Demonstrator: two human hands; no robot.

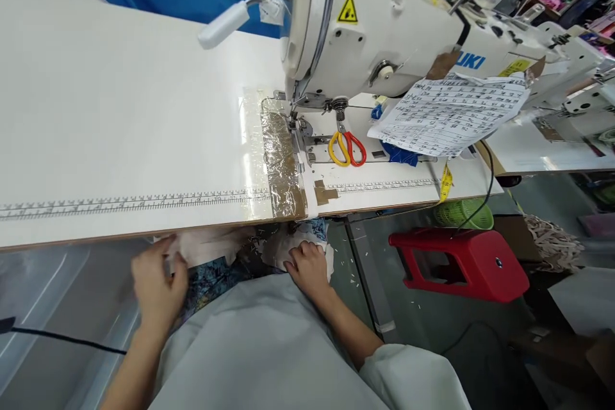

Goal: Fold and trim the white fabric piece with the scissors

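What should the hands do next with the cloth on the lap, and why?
Probably lift the pale white cloth pieces up onto the white sewing table. Both the left hand and the right hand grip the cloth below the table's front edge, while the white sewing machine has nothing under its needle.

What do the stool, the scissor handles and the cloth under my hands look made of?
Stool: probably moulded plastic, glossy red. Scissor handles: likely plastic, smooth yellow and red. Cloth: thin white fabric, creased and limp, held by the left hand and right hand.
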